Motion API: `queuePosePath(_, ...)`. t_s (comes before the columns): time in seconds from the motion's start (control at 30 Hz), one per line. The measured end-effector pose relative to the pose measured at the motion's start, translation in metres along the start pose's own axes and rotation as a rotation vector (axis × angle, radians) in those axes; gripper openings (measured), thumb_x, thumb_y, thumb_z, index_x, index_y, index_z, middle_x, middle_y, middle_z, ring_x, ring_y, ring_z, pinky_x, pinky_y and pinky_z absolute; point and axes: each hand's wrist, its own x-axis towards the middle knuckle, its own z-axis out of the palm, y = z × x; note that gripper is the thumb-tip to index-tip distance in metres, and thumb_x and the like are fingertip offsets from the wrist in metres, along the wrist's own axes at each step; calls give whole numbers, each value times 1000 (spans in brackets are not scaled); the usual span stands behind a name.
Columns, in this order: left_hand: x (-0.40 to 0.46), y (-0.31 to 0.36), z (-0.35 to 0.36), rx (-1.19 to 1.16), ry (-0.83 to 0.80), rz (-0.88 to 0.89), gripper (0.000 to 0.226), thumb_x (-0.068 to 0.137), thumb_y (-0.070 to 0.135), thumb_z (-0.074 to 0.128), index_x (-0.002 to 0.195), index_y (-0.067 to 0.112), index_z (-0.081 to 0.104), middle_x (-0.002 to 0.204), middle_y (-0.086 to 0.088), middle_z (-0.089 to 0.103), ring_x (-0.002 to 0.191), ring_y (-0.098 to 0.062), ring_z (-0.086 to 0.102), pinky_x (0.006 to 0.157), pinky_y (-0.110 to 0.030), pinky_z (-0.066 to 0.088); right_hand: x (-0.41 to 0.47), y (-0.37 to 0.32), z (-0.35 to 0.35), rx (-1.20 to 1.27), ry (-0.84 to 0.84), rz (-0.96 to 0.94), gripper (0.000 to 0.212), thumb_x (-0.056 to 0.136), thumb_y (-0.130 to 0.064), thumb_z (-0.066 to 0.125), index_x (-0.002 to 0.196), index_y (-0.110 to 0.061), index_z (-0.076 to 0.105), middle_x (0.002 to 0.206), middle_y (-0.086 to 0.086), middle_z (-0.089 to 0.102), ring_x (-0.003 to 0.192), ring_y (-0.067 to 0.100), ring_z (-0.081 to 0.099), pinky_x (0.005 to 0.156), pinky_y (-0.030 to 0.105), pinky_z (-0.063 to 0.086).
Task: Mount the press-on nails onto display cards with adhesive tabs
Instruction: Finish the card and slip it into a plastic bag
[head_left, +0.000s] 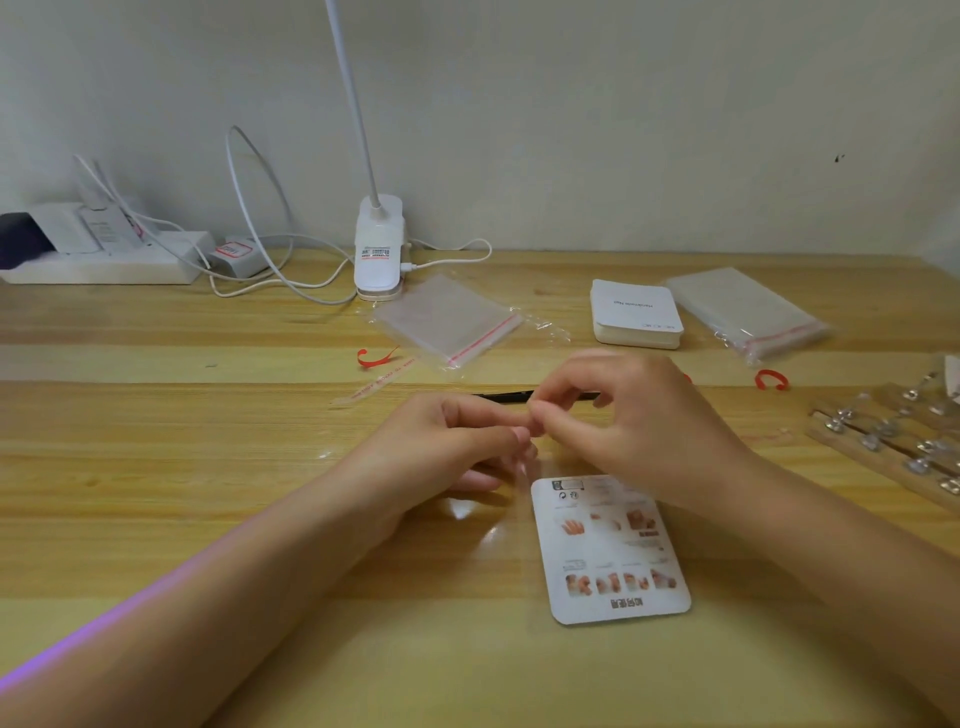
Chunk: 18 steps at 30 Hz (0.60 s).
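Pale wall (571, 104) backs a wooden counter (156, 467) that fills the view, its far edge meeting the wall beyond the hands. Bare wood lies open to the left of the hands and nearer the person. Beyond and left of them sit one white power strip (104, 265) and one clip lamp (379, 249) with trailing cable. Two packs of clear bags lie beyond the hands, one (447, 319) ahead, one (748, 312) to the right, with one stack of white cards (636, 314) between them. A wooden rack of nail stands (893, 441) sits at the right edge. One printed display card (610, 551) in a clear sleeve lies just under the right wrist. Two red strips (374, 357) (771, 379) curl on the wood. The left hand (441, 441) and right hand (623, 415) meet fingertip to fingertip, pinching something too small to identify.
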Motion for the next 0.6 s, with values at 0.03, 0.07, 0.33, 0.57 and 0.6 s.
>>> queuePosePath(0.03, 0, 0, 0, 7, -7, 5, 14, 84, 18, 63, 82, 24, 75, 71, 6, 71, 69, 1, 63, 56, -10, 48, 1, 2, -1, 87, -30, 53, 16, 80, -33, 58, 89, -27, 70, 83, -18, 65, 83, -4, 57, 72, 9, 43)
queuePosePath(0.07, 0, 0, 1, 16, -10, 8, 13, 84, 21, 63, 82, 24, 75, 70, 7, 70, 68, 2, 63, 56, -10, 48, 1, 4, -3, 164, -75, 100, 14, 81, -32, 60, 90, -28, 70, 82, -19, 66, 83, -7, 58, 72, 6, 42)
queuePosePath(0.33, 2, -5, 1, 37, 34, 65, 9, 75, 28, 70, 82, 26, 75, 65, 6, 68, 65, -1, 63, 60, -15, 52, 4, 5, -8, 333, -214, 232, 9, 85, -26, 62, 80, -22, 68, 61, -12, 64, 57, -4, 58, 53, 9, 45)
queuePosePath(0.57, 2, -5, -1, 19, 33, 69, 5, 75, 25, 71, 77, 22, 75, 72, 3, 72, 67, -3, 66, 55, -14, 50, 4, 4, -6, 354, -290, 272, 22, 91, -30, 52, 71, -23, 56, 52, -18, 59, 51, -5, 54, 51, 8, 42)
queuePosePath(0.6, 2, -6, 0, 24, 34, 72, 5, 76, 24, 71, 76, 23, 75, 72, 4, 72, 66, -2, 66, 54, -14, 49, 4, 4, -6, 361, -306, 270, 21, 91, -31, 52, 71, -23, 56, 52, -18, 60, 52, -5, 55, 53, 9, 43)
